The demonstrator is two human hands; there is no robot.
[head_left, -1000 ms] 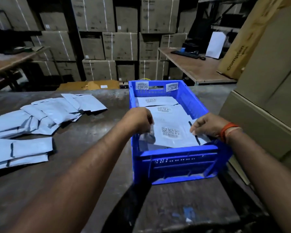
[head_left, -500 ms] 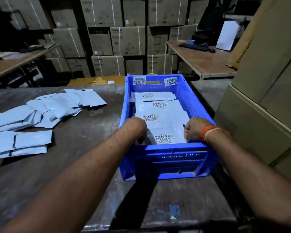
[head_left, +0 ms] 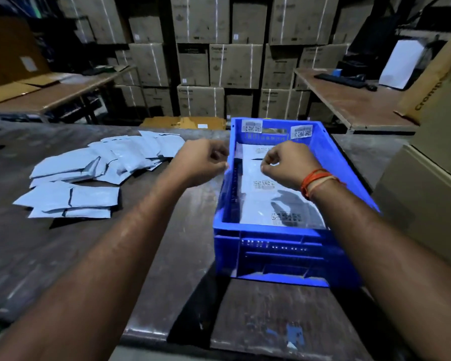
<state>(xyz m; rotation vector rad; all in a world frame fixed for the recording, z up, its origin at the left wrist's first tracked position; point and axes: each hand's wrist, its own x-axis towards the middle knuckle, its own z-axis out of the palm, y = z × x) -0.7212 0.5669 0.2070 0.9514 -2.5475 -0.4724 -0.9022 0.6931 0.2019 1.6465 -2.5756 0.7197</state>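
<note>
- While the dark table [head_left: 63, 256] fills the lower frame, we use its bare left half as the working area and keep the right side for the bin.
- We judge the step to be laying pouches flat into the blue crate [head_left: 284, 256], which stands right of centre, near a cardboard box [head_left: 427, 191] at the right edge. We leave the crate where it is, so both hands can reach it squarely.
- We take the next piece from the loose pouches [head_left: 89, 178] spread at middle left, lifting from the top so the pile does not slide.
- The packed pouches [head_left: 261, 204] lie overlapped along the crate floor, from the near wall toward the far one. We keep that shingled order and press each one flat.
- Our left hand [head_left: 201, 162] hangs just outside the crate's left wall and our right hand [head_left: 287, 160] above its middle. Both have fingers curled together, with nothing visible in them.
- We lay each barcode label [head_left: 287, 217] face up and uncovered, since a buried one probably cannot be scanned.
</note>
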